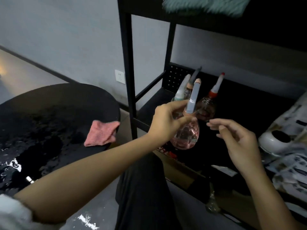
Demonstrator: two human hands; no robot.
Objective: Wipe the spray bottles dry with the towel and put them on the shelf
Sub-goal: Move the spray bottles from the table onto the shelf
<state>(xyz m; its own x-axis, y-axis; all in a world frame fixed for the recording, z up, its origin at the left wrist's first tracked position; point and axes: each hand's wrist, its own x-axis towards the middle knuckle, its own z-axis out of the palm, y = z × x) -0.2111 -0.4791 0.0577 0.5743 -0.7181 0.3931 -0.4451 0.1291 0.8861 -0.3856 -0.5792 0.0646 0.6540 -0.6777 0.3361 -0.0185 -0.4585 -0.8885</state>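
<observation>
Head: wet black table (58,103) beside shelf (131,80)

Home utility corner; black metal shelf (131,80), wall socket (120,76).

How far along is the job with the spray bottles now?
Done: the red-collared bottle and the green-collared bottle stand on the shelf. In hand: the left hand holds the pink bottle at the shelf; the towel lies on the table; the right hand is empty. Left: setting this bottle down.
</observation>
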